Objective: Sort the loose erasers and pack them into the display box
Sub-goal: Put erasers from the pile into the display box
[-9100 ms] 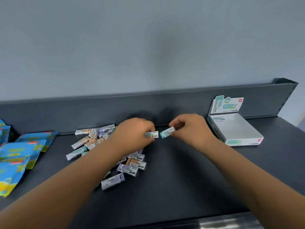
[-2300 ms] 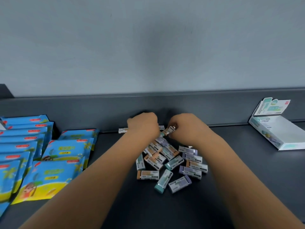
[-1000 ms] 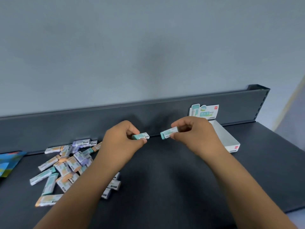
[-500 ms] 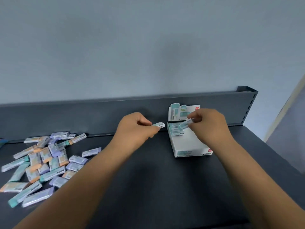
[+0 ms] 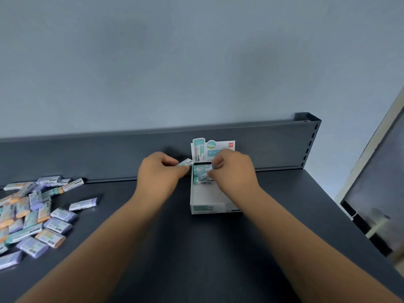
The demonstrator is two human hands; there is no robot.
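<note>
two hands (image 5: 161,173) (image 5: 234,171) pinch teal erasers (image 5: 185,162) over box (image 5: 215,207), label unreadable.

The dark grey tabletop (image 5: 175,248) lies bare between the scattered pile of pastel sleeved erasers (image 5: 32,219) at left and the white cardboard display box (image 5: 215,206). Behind, a dark metal back rail (image 5: 109,156) blocks passage; both forearms cross the middle.

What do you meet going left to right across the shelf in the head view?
Eraser pile → lone purple eraser → left hand pinching a teal eraser → display box, with the right hand over its far end setting in another eraser.
</note>
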